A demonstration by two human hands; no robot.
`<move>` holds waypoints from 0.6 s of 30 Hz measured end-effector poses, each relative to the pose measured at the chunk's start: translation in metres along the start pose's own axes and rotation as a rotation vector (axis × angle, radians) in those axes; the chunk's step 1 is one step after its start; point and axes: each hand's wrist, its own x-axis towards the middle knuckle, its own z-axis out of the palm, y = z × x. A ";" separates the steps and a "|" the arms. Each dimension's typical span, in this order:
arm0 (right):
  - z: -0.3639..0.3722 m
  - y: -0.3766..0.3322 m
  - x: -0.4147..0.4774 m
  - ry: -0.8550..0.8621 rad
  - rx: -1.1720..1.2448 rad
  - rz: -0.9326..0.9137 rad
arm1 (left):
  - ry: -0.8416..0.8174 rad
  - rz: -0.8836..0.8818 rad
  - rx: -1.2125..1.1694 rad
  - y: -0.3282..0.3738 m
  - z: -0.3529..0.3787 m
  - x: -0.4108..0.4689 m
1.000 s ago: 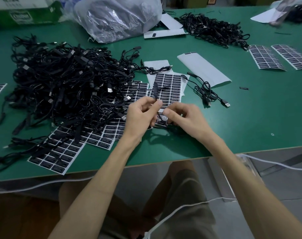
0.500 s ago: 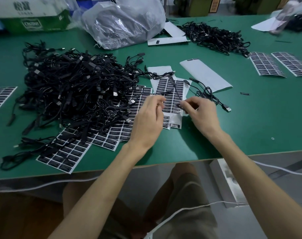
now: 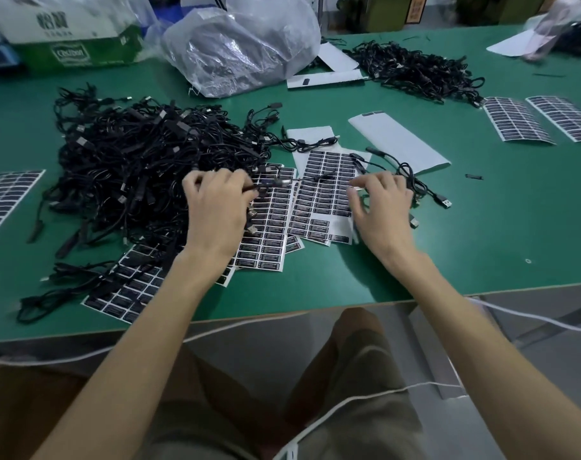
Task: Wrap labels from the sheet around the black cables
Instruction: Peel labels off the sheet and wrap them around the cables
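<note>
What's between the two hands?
In the head view, a sheet of black labels lies between the left hand and right hand, with a black cable crossing it.

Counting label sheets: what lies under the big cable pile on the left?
Label sheets poke out from under the near edge of the cable pile, on the green table. How many more lie beneath is covered.

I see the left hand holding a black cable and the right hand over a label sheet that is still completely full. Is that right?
Not quite. The head view shows the label sheet partly used: bare white backing at its near end. The rest holds: the left hand holds a black cable, the right hand is over that sheet.
</note>
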 end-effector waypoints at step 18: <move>-0.003 -0.016 -0.016 -0.011 1.402 0.625 | -0.323 -0.107 -0.637 0.005 0.011 0.006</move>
